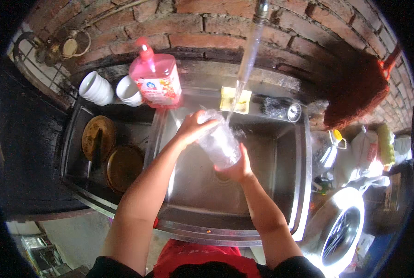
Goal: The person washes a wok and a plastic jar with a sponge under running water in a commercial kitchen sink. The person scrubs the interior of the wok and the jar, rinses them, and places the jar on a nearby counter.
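A clear, see-through container (220, 144), blurred, is held tilted above the right basin of a stainless steel sink (224, 194). My left hand (194, 127) grips its upper end, and my right hand (238, 165) supports its lower end. From the tap (262, 10) a stream of water (247, 59) runs down beside the container's upper end, with splashes to its right. Whether the water enters the container I cannot tell. Behind it, a yellow sponge or cloth (235, 100) lies on the sink's back ledge.
Pink pump bottle (160, 83) and stacked white bowls (97, 90) stand at the back left. Two round brown lids or discs (125, 168) lie in the left basin. A clear jug (323, 153), plastic bags and a bright-rimmed basin (344, 232) are at right. A brick wall (224, 27) rises behind.
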Available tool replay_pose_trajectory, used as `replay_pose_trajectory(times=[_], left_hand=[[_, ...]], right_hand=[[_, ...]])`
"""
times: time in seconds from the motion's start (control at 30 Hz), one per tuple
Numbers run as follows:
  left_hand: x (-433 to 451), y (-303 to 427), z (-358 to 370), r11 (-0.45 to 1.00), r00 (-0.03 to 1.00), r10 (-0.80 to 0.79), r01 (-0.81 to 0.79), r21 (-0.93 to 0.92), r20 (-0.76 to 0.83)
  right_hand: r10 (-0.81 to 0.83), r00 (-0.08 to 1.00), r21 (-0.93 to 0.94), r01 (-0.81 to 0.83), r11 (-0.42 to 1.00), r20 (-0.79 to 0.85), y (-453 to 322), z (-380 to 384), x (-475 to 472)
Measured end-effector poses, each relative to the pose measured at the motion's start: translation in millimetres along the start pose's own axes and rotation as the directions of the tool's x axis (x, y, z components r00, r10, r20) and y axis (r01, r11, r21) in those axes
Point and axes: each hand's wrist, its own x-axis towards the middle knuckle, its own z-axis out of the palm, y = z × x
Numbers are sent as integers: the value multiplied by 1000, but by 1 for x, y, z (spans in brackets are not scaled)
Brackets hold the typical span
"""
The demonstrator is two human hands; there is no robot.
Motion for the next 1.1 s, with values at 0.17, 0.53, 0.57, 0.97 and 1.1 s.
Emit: replay_pose_trajectory(times=[0.17,0.53,0.57,0.97,1.1], left_hand=[[-5,-31,26,950,979,-204,202,238,-14],[-18,2,35,974,978,-209,206,-97,-17],[-20,0,36,964,968,-250,245,-107,-34],[-14,21,47,986,990,73,-53,159,-121],[-10,12,47,989,997,-65,70,131,-42]], right_hand=[[59,998,-11,-60,998,-24,-22,-28,-12],[-91,996,-105,91,990,4,-12,-26,-19],[-25,999,-72,22,997,-45,-17,-31,-23],[115,992,90,-119,989,47,-25,-29,-18],[106,989,14,-108,994,100,-19,-41,-18]])
